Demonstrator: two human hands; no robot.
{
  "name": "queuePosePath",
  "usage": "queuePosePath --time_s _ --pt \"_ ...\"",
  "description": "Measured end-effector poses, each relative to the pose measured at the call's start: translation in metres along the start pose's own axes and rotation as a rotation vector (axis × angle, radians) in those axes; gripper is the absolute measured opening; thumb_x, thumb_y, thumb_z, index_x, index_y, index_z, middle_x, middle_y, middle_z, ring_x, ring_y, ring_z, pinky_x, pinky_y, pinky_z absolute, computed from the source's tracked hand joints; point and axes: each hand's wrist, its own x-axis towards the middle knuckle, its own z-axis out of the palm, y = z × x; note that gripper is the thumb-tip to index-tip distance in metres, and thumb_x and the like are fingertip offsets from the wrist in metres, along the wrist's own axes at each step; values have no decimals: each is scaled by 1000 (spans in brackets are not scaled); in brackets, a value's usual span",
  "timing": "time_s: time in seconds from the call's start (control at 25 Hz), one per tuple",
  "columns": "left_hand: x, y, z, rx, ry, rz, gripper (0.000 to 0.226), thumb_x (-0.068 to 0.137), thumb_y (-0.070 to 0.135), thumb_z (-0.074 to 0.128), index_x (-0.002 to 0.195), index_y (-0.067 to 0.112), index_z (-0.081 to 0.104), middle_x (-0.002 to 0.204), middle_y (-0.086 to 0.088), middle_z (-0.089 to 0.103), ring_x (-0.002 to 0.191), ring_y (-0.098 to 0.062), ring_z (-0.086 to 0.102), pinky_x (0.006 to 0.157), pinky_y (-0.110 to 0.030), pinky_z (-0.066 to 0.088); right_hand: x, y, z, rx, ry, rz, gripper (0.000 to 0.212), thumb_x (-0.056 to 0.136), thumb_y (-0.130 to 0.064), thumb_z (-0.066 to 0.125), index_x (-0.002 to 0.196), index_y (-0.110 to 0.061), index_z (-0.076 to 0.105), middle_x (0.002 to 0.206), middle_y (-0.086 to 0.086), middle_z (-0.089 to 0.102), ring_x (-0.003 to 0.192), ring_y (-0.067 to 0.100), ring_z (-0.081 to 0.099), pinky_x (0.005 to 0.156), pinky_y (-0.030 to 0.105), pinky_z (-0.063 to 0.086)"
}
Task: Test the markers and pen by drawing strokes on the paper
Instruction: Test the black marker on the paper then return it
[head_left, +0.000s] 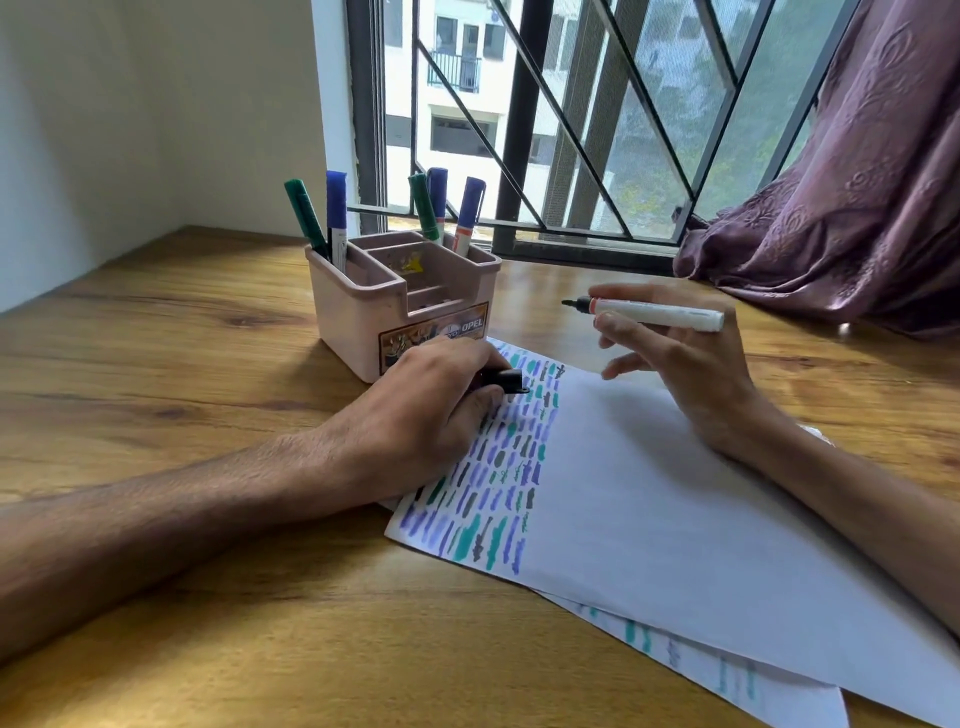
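Observation:
A white sheet of paper (675, 499) lies on the wooden table, its left part covered with rows of blue, green and black strokes. My right hand (691, 374) holds an uncapped white marker (654, 313) with a dark tip above the paper, tip pointing left and off the sheet. My left hand (431, 410) rests on the paper's left edge, closed around a black cap (501, 380). A pink holder (402, 301) behind my left hand holds several capped green and blue markers (336, 213).
A second sheet with strokes (727, 670) pokes out under the top one at the lower right. A barred window (571, 130) runs along the far edge of the table (182, 322), with a purple curtain (841, 208) draped onto the table at the right. White walls close the left corner.

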Motion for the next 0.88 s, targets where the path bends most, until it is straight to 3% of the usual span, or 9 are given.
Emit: queuePosePath --time_s 0.16,0.44,0.6,0.88 --pt "1 -2 -1 -101 41 -58 29 102 22 56 131 26 59 121 16 65 99 5 59 73 -5 45 -7 -9 3 101 -190 21 23 95 -10 66 108 6 76 90 25 74 76 32 69 59 41 58" --pt "3 -4 -3 -175 48 -83 28 102 23 56 129 26 60 120 14 67 110 0 62 87 -16 52 -17 -21 11 190 -280 13 20 83 -11 66 85 8 71 72 21 68 56 29 59 49 33 47" --pt "1 -2 -2 -165 54 -57 28 101 20 57 128 28 60 120 16 68 111 1 62 91 -18 51 -18 -20 12 157 -282 9 26 80 -22 70 86 3 75 75 22 70 60 30 61 49 33 48" --pt "0 -1 -1 -136 77 -9 29 100 19 58 128 27 61 117 16 69 111 1 63 93 -20 52 -18 -20 11 135 -324 10 19 89 -7 66 96 10 72 83 28 72 67 31 66 50 34 52"
